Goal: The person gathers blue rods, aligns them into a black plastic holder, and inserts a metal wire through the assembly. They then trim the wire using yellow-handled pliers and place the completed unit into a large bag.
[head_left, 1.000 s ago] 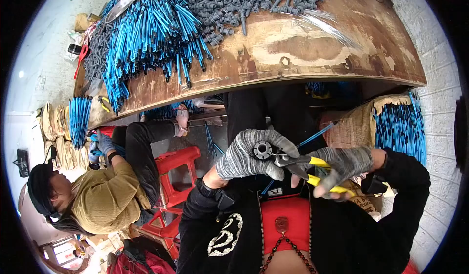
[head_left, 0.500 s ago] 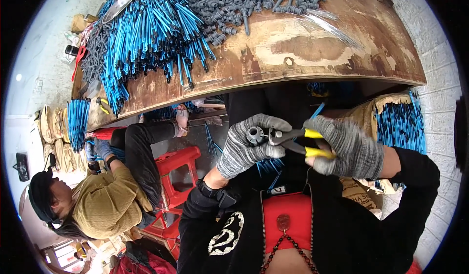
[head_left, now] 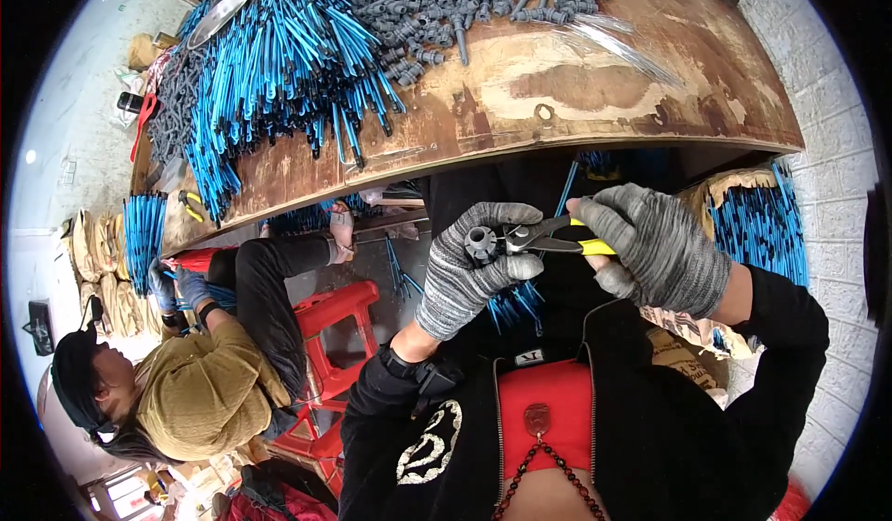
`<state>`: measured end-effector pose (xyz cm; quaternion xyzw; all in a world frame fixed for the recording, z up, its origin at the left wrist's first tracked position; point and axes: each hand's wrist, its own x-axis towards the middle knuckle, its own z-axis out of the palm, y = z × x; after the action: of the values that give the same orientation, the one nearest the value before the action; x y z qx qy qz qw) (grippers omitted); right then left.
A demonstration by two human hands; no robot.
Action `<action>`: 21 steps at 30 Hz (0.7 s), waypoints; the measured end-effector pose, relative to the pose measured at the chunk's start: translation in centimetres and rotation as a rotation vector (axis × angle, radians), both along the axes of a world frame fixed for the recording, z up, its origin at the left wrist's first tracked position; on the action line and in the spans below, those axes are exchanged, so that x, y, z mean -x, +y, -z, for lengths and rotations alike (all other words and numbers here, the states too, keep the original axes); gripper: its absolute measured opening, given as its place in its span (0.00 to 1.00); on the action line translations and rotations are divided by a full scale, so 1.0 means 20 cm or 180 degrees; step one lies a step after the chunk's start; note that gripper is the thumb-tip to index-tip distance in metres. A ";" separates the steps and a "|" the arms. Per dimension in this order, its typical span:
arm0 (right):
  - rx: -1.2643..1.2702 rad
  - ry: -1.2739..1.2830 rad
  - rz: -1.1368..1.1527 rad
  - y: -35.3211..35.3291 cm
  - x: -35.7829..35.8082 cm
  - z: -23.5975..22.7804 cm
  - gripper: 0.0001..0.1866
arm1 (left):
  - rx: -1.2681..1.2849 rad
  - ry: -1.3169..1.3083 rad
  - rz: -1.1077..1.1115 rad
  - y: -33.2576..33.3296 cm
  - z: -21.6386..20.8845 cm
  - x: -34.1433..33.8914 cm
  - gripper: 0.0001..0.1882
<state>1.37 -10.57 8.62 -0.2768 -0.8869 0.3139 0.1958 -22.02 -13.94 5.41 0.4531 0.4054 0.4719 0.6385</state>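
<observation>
Evidently, ours is close, two-handed work.
Our grey-gloved left hand (head_left: 462, 275) pinches a dark-grey, notched, round plastic fitting (head_left: 482, 244) on our side of the worn brown wooden table (head_left: 585, 89); our grey-gloved right hand (head_left: 662, 253) grips yellow-handled dark metal pliers (head_left: 533, 236), their tips just beside the fitting. We would do well to brace the fitting firmly and squeeze evenly.

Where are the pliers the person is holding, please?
The pliers are right of centre in the head view, gripped by the right hand, jaws beside the grey fitting in the left hand.
</observation>
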 end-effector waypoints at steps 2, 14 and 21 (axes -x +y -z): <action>-0.0570 -0.0459 -0.0127 0.02 0.00 0.00 0.26 | 0.0057 -0.0006 -0.0290 0.00 -0.01 0.00 0.34; -0.0018 -0.0379 0.0165 0.00 -0.01 -0.05 0.16 | -0.0064 0.0368 0.0254 0.01 -0.01 0.03 0.32; 0.2946 -0.0300 0.0117 0.00 0.00 0.00 0.15 | -0.0164 0.0602 0.1010 0.02 -0.04 0.06 0.21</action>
<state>1.28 -10.54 8.59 -0.3646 -0.6564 0.6602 0.0168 -23.21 -13.47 6.21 0.5700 0.3749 0.3308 0.6520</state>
